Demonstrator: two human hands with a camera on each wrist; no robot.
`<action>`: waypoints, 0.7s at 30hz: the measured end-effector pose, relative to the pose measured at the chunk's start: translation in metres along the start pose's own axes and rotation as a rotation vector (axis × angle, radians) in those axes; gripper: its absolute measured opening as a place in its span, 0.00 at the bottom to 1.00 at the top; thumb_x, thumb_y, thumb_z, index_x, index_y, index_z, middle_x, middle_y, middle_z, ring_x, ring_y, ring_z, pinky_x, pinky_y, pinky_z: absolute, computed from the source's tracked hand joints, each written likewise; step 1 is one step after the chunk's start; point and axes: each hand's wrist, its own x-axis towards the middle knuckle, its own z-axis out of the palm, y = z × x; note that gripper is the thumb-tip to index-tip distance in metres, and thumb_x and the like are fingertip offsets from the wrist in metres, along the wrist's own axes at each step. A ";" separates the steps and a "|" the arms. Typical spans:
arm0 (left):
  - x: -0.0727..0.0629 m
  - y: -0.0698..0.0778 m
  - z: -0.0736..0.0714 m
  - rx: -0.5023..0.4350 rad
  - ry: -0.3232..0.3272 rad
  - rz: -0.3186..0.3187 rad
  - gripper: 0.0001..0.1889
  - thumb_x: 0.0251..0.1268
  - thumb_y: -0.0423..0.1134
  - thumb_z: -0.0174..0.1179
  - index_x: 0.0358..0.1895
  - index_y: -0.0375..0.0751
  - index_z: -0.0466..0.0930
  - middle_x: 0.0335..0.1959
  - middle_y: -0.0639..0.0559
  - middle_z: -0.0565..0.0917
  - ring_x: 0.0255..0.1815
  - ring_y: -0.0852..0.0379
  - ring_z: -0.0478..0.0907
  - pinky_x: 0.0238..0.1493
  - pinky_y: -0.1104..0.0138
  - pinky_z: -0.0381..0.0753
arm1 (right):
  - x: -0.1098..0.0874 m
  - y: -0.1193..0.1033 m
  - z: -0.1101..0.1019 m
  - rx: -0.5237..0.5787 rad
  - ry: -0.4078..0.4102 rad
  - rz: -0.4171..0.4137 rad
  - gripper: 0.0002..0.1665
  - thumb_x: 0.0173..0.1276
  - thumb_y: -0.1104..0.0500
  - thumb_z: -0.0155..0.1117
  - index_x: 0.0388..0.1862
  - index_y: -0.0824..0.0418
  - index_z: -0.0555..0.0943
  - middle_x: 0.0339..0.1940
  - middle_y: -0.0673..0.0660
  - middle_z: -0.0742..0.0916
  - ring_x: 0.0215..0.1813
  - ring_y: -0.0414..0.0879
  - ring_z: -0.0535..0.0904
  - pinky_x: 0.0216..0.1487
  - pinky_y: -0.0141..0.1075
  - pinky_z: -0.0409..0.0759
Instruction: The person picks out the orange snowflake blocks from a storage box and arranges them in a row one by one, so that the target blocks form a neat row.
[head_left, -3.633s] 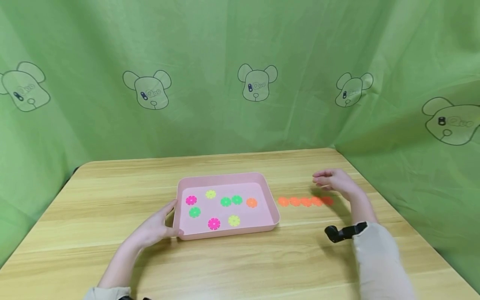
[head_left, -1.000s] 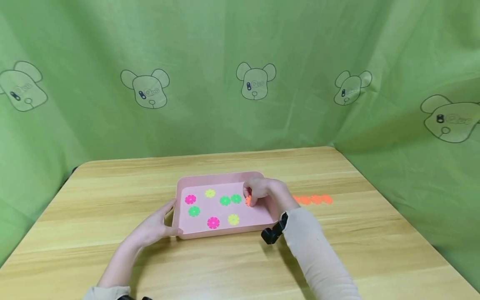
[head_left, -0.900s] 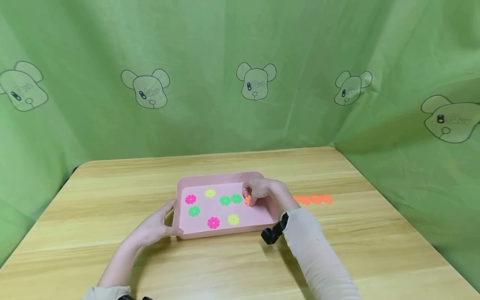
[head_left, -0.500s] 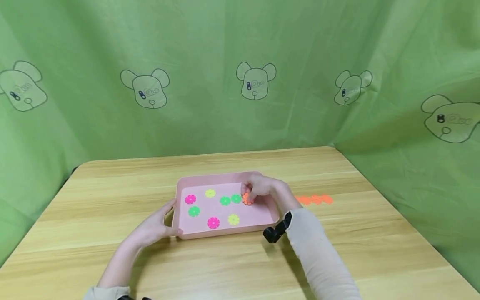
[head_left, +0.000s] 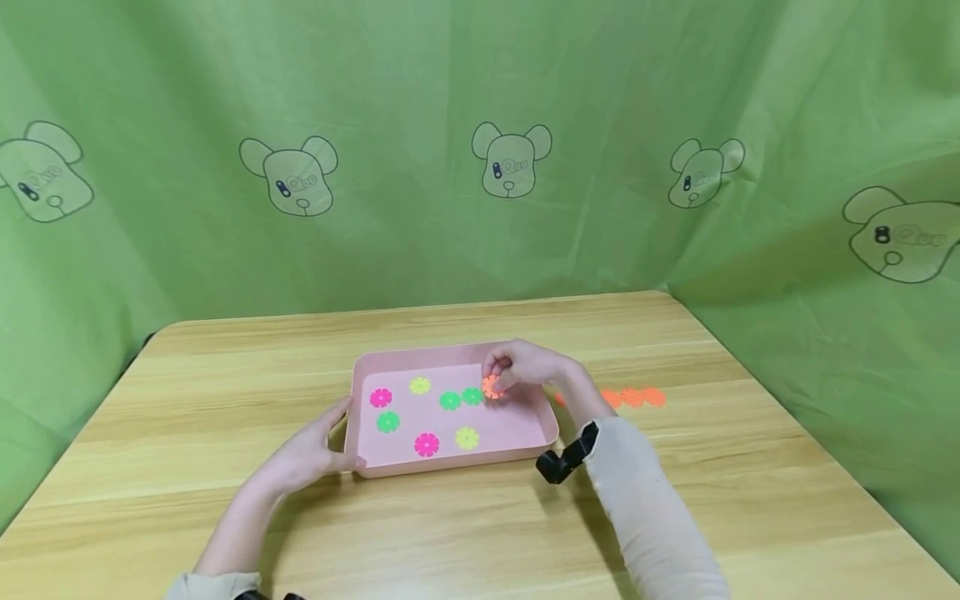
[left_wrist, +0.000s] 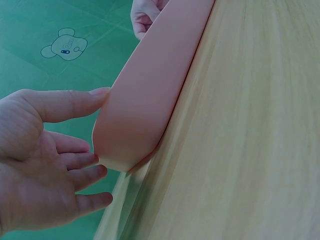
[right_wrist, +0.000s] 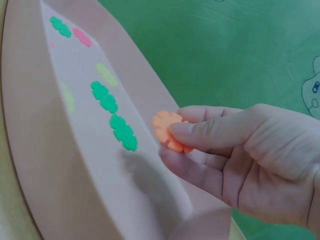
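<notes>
In the head view, my right hand (head_left: 528, 365) pinches an orange flower-shaped plastic disc (head_left: 492, 387) between thumb and fingers, over the right end of a shallow pink tray (head_left: 442, 467). The right wrist view shows the orange disc (right_wrist: 167, 125) lifted above the tray floor, thumb on its face. My left hand (head_left: 307, 454) steadies the tray's left end; its thumb touches the rim and its other fingers lie loosely extended by the wall in the left wrist view. In the tray lie green discs (head_left: 450, 401), pink discs (head_left: 427, 444) and yellow discs (head_left: 467, 438).
To the tray's right, a row of orange discs (head_left: 632, 397) lies on the wooden table (head_left: 465, 533), partly hidden behind my right forearm. A green curtain (head_left: 405, 250) with bear-head prints hangs around the table's back and sides.
My right hand came from over the orange row into the tray, took hold of the orange disc there, and has raised it slightly. The left hand stays at the tray's left end.
</notes>
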 end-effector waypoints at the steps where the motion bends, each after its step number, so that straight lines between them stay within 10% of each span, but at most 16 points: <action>1: 0.000 0.000 0.000 0.000 0.000 -0.001 0.51 0.45 0.36 0.69 0.72 0.31 0.45 0.71 0.33 0.51 0.71 0.36 0.44 0.66 0.41 0.45 | -0.001 0.000 -0.001 0.003 0.006 -0.010 0.12 0.53 0.75 0.61 0.37 0.68 0.78 0.32 0.56 0.81 0.35 0.45 0.76 0.39 0.35 0.79; 21: -0.001 0.001 0.001 0.011 -0.002 -0.002 0.52 0.44 0.37 0.70 0.72 0.30 0.45 0.71 0.33 0.51 0.71 0.36 0.44 0.66 0.41 0.44 | -0.038 0.018 -0.028 0.178 0.065 -0.026 0.13 0.57 0.74 0.59 0.42 0.73 0.73 0.31 0.60 0.78 0.32 0.45 0.77 0.37 0.36 0.81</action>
